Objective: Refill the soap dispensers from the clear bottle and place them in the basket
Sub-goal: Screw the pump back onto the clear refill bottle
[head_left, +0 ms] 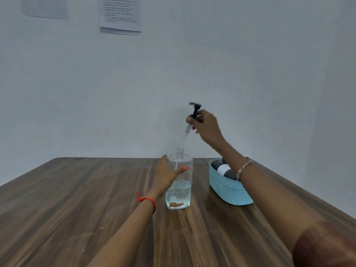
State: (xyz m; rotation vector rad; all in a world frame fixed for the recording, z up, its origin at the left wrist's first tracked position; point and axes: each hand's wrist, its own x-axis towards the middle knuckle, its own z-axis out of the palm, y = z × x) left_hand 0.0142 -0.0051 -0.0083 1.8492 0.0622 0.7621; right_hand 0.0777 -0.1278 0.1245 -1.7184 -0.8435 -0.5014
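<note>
A clear bottle (179,191) stands upright on the wooden table (77,199), about a third full of clear liquid, its threaded neck uncapped. My left hand (166,175) grips its upper body from the left, thumb across the front. My right hand (207,126) holds a black pump head (195,110) raised above the bottle; its clear dip tube (185,138) slants down into the neck. A light blue basket (229,189) sits just right of the bottle, with grey and white dispensers (224,169) lying inside, partly hidden by my right forearm.
The table meets a pale wall close behind the bottle and basket. Two paper sheets (120,14) hang high on the wall. Bare tabletop spreads to the left and in front of the bottle.
</note>
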